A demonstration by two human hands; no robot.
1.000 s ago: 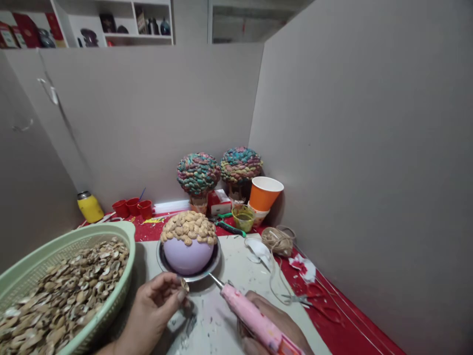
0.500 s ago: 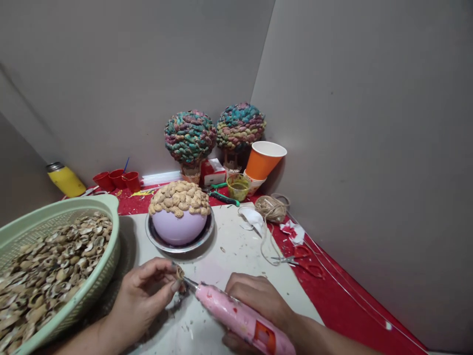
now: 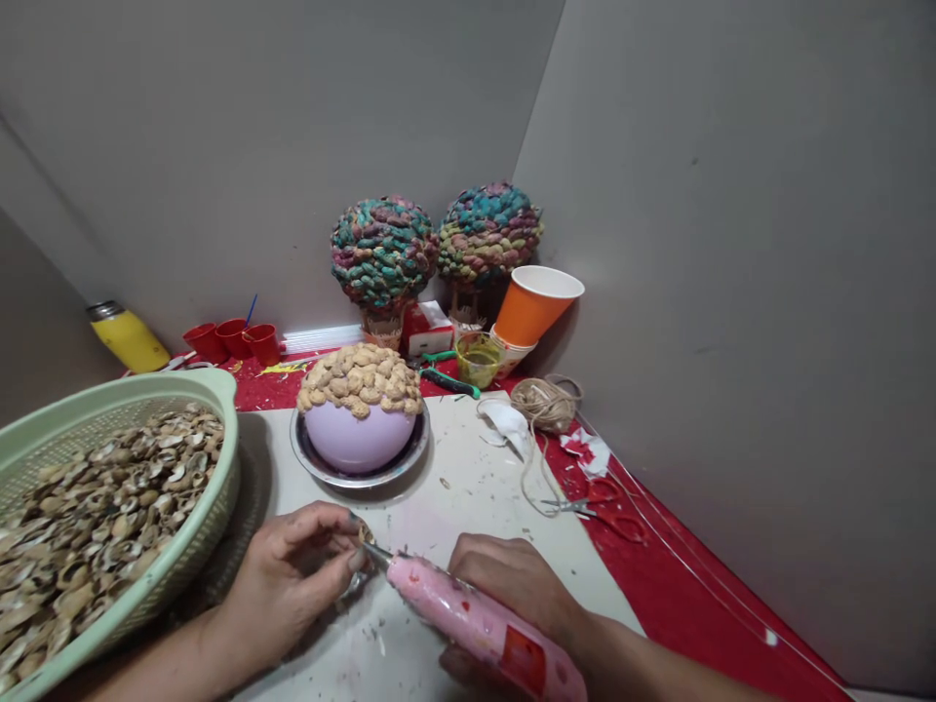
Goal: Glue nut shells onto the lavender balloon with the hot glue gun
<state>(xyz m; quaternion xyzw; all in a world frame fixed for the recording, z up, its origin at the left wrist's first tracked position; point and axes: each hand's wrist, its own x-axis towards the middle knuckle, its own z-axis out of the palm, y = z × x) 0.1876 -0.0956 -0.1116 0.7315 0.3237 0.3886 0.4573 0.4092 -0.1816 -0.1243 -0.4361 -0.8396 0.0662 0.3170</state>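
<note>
My left hand (image 3: 303,575) pinches a small shell piece (image 3: 366,533) between thumb and fingertips, over the pale board (image 3: 446,507). Wrapped round a pink glue gun (image 3: 464,614) is my right hand (image 3: 512,595); the gun's metal nozzle points left and meets the shell piece. Beyond my hands, a lilac ball (image 3: 358,439) rests in a metal dish (image 3: 395,476), its upper part covered with tan shells (image 3: 364,378). The green basket (image 3: 223,468) at the left holds many loose shells (image 3: 109,526).
Two colourful shell-covered balls (image 3: 384,255) stand at the back, near an orange cup (image 3: 537,304). Twine (image 3: 547,403), red-handled scissors (image 3: 614,509) and crumpled paper (image 3: 585,450) lie to the right. Red cups (image 3: 234,338) and a yellow bottle (image 3: 130,336) are at the back left.
The view has shifted slightly. The glue gun's nozzle is now closer to the shell piece and overlaps it; my left hand keeps its pinch and my right hand its hold.
</note>
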